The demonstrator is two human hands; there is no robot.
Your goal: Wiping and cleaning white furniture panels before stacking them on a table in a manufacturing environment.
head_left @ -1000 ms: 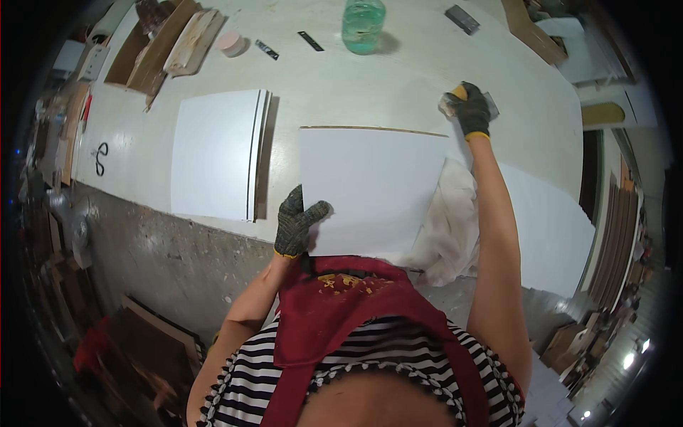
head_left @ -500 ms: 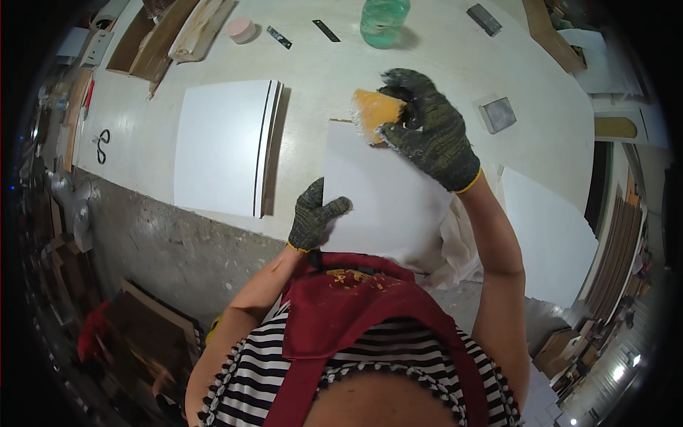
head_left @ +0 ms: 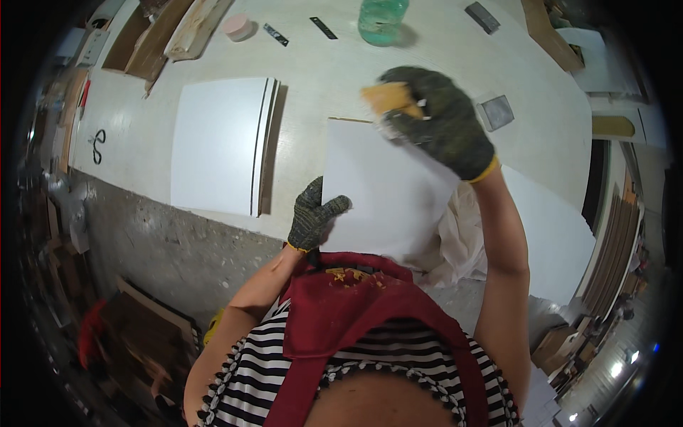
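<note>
A white panel (head_left: 384, 192) lies at the table's near edge, against my apron. My left hand (head_left: 313, 213), in a dark green knitted glove, grips its left edge with the thumb on top; the other fingers run along or under the side. My right hand (head_left: 445, 121), gloved the same, is closed around a yellow-orange pad (head_left: 390, 98) with a whitish frayed edge. It is over the panel's far right corner; motion blurs it, and I cannot tell whether pad and panel touch. A crumpled whitish cloth (head_left: 459, 238) bunches at the panel's right side.
A stack of white panels (head_left: 217, 146) stands to the left. Further back are a green-tinted jar (head_left: 383, 21), two dark strips, a round pink container (head_left: 238, 28) and a grey block (head_left: 482, 18). Another grey block (head_left: 496, 112) sits right of my right hand, above a large white sheet (head_left: 548, 235).
My right hand has shifted to the right with the yellow-orange pad, which has turned in the grip. My left hand keeps its place on the white panel.
</note>
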